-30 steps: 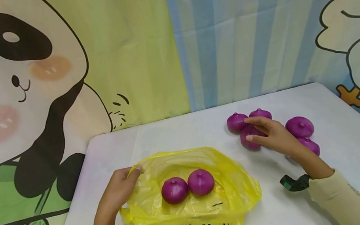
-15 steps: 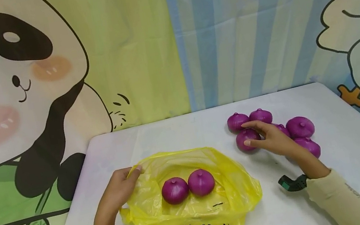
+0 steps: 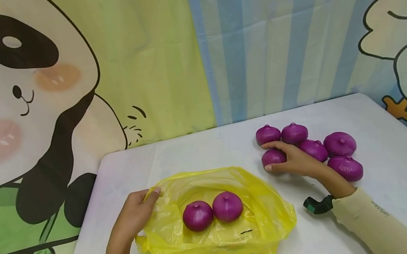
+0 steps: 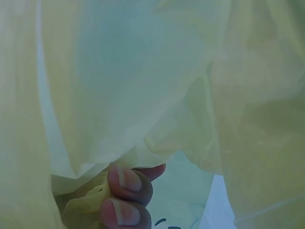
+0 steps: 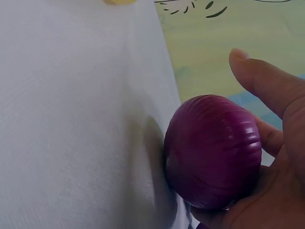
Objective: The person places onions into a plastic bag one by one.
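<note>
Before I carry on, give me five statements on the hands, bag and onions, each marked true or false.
1. The left hand grips the edge of the bag. True.
2. The bag's mouth is closed. False: it is open.
3. Two onions are in the bag. True.
4. The right hand reaches round an onion outside the bag. True.
5. Only three onions lie outside the bag. False: six do, counting the one at the right hand.

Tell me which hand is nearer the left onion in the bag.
Left. The left hand grips the bag just left of that left onion; the right hand is farther off, right of the bag, at another onion.
</note>
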`<action>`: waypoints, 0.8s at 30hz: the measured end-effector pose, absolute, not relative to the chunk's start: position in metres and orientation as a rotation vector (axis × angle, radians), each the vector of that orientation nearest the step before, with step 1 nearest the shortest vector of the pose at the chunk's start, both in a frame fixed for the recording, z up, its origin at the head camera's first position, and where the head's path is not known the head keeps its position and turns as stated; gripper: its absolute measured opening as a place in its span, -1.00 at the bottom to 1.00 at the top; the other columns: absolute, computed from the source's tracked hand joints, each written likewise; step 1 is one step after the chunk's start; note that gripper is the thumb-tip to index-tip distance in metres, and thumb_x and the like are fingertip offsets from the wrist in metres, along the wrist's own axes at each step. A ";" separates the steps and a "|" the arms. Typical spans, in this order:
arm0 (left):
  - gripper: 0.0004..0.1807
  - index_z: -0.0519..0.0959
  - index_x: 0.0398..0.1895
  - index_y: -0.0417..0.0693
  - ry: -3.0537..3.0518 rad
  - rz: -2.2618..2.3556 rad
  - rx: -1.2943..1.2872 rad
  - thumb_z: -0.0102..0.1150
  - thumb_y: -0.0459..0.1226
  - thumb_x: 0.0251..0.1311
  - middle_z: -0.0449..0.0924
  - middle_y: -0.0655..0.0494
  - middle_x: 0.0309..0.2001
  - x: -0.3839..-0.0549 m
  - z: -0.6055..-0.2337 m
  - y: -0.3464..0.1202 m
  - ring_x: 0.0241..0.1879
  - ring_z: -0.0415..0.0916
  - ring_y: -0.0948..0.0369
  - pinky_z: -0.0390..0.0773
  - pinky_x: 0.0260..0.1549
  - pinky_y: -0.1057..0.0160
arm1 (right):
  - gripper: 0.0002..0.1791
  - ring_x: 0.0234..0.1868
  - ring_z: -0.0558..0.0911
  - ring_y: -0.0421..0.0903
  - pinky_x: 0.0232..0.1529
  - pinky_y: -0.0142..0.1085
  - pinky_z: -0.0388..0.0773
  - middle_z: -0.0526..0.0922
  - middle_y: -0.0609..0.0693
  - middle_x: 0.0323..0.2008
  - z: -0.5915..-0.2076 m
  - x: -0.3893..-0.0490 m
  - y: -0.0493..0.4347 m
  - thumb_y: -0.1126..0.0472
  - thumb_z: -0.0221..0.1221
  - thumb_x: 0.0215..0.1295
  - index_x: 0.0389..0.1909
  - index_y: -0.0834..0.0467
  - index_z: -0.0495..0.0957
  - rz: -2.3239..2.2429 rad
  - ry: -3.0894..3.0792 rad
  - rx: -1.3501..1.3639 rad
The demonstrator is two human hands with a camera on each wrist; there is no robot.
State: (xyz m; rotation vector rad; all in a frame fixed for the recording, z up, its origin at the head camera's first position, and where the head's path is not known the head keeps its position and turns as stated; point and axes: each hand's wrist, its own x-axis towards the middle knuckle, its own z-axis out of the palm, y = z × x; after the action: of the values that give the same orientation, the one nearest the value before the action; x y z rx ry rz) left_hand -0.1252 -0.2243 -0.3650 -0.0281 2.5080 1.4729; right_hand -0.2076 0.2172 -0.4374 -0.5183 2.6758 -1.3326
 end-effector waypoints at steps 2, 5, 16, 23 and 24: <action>-0.55 0.59 -0.18 -0.29 2.508 1.474 -0.024 -0.03 -0.03 0.46 0.54 -0.06 -0.52 -0.125 -0.365 -0.224 -0.57 0.54 0.05 0.60 -0.54 0.14 | -0.21 0.17 0.44 0.17 0.16 0.18 0.35 0.41 0.18 0.25 -0.440 -0.208 0.216 -0.10 0.41 0.09 0.33 0.01 0.36 -1.312 2.684 -0.490; -0.55 0.59 -0.18 -0.30 2.505 1.473 -0.018 -0.03 -0.03 0.46 0.54 -0.06 -0.52 -0.126 -0.366 -0.224 -0.57 0.55 0.05 0.60 -0.54 0.14 | -0.26 0.14 0.46 0.17 0.13 0.17 0.39 0.44 0.18 0.22 -0.443 -0.207 0.215 -0.09 0.41 0.09 0.29 0.02 0.39 -1.297 2.701 -0.473; -0.54 0.59 -0.16 -0.30 2.504 1.475 -0.024 -0.04 -0.03 0.46 0.55 -0.06 -0.50 -0.125 -0.367 -0.224 -0.56 0.55 0.05 0.60 -0.53 0.14 | -0.50 -0.01 0.51 0.10 0.06 0.07 0.49 0.54 0.10 0.03 -0.451 -0.207 0.210 0.01 0.40 0.15 0.07 0.07 0.52 -1.321 2.757 -0.499; -0.54 0.59 -0.12 -0.29 2.510 1.462 -0.034 -0.03 -0.02 0.45 0.55 -0.06 -0.49 -0.126 -0.366 -0.222 -0.56 0.55 0.05 0.61 -0.53 0.15 | -0.52 0.01 0.51 0.11 0.07 0.09 0.48 0.53 0.12 0.05 -0.445 -0.205 0.206 0.02 0.38 0.17 0.07 0.07 0.51 -1.356 2.750 -0.522; -0.54 0.59 -0.12 -0.29 2.512 1.460 -0.036 -0.03 -0.02 0.45 0.55 -0.06 -0.49 -0.126 -0.366 -0.223 -0.56 0.55 0.05 0.61 -0.53 0.15 | -0.52 0.02 0.51 0.12 0.07 0.09 0.48 0.53 0.12 0.06 -0.443 -0.205 0.205 0.01 0.38 0.18 0.07 0.06 0.50 -1.359 2.752 -0.521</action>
State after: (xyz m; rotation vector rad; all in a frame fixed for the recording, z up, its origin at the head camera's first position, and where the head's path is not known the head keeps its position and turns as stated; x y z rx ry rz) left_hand -0.1257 -0.2225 -0.3662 -0.0358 2.5122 1.4605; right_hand -0.2045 0.2046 -0.4433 -0.5210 2.7516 -1.3587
